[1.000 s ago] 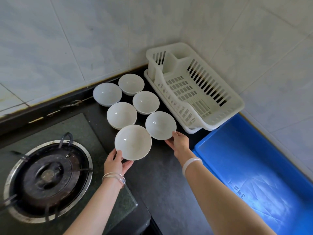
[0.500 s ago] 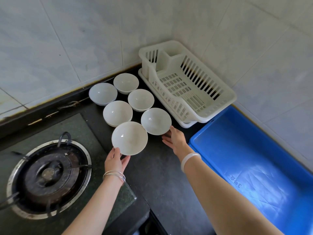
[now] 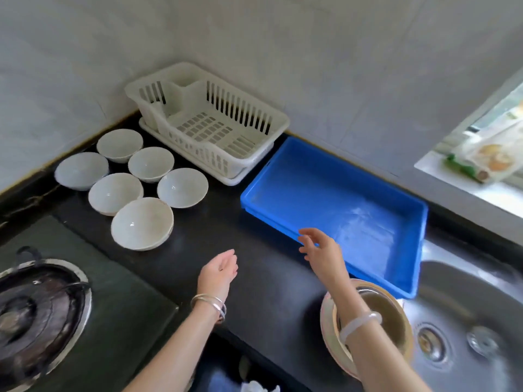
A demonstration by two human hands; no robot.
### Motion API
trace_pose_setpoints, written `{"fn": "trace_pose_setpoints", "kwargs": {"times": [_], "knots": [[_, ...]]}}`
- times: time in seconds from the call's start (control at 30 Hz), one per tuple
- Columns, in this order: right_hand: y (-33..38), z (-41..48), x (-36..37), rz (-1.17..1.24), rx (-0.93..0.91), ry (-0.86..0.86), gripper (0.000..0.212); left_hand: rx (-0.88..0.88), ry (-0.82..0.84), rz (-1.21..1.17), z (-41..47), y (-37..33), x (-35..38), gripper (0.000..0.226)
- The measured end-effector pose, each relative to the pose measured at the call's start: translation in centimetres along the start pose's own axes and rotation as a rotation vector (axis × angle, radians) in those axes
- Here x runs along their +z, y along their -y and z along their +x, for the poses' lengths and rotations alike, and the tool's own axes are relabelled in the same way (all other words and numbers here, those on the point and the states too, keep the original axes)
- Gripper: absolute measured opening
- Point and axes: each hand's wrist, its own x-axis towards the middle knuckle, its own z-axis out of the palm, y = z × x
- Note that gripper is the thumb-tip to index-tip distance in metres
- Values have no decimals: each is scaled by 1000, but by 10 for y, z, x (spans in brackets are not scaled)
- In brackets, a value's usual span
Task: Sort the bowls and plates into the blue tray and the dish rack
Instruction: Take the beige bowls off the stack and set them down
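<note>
Both hands, the left hand (image 3: 220,271) and right hand (image 3: 321,247), hover empty with loose fingers. Six bowls (image 3: 142,223) sit beyond the left hand; the blue tray (image 3: 334,176) lies just beyond the right. No sorting seems started, so the next move probably needs a reach to the nearest bowl.

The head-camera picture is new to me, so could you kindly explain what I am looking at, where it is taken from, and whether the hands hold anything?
There is no machine here: a person wears a wide-angle camera on the head, looking forward and down at their own bare hands. The left hand and the right hand hover open over a black counter and hold nothing. Six white bowls sit grouped on the counter beside a gas burner. In the corner stands an empty white dish rack, and next to it an empty blue tray. Under the right forearm lies a stack of dishes, partly hidden, at the edge of a steel sink.
</note>
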Motion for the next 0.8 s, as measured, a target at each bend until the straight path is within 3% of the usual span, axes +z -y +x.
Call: {"fn": "trace_pose_setpoints", "kwargs": {"times": [0.13,0.3,0.57,0.67,0.8], "knots": [[-50,-30,-60,-233,69,-215,21,88,225,296,-37,12,63,26],[-100,-71,-109,-422,126,-401,22,283,376,556,-75,25,126,29],[-126,-93,-120,-408,252,-429,16,418,407,882,-88,33,161,39],[-126,-91,-118,-436,249,-429,7,449,391,931,-87,36,164,38],[-125,-91,-118,-483,214,-403,10,461,392,925,-87,36,166,37]]}}
